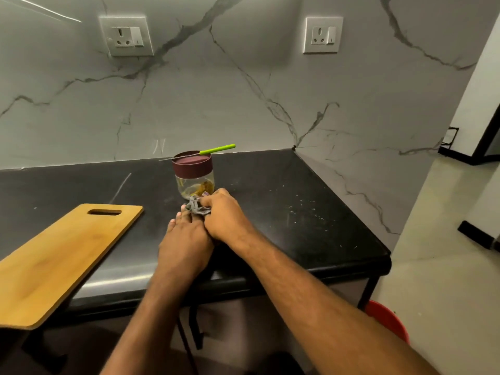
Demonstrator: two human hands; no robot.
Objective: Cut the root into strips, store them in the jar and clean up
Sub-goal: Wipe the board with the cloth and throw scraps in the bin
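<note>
Board [62, 258]: wooden, slot handle at far end, lies on the left of the dark worktop [284, 212], near end overhanging the front edge. Nothing on it

Left socket [126, 36] on the marble wall above

Left hand [186, 239]: palm down on the worktop, fingers straight and flat, tips touching the cloth [198, 207]. Grips nothing

Cloth: small, grey, crumpled, on the worktop just in front of the jar [195, 182], between the two hands

Jar: clear glass, upright, mid-worktop, maroon lid [192, 164] on. Yellow-brown root strips [201, 188] lie at the bottom inside. Whether cloth touches jar: cannot tell

Knife [201, 152]: green handle, lies flat across the lid, blade tip pointing left, handle sticking out to the right past the lid edge

Right hand [226, 215]: just right of the left hand and touching it, fingers curled down round the cloth, gripping it against the worktop. Knuckles close to the jar base

Pale flecks scattered on the worktop right of the hands

Right socket [323, 35] on the wall

Red bucket [387, 320] on the floor below the right worktop corner, partly hidden by the right forearm
</note>
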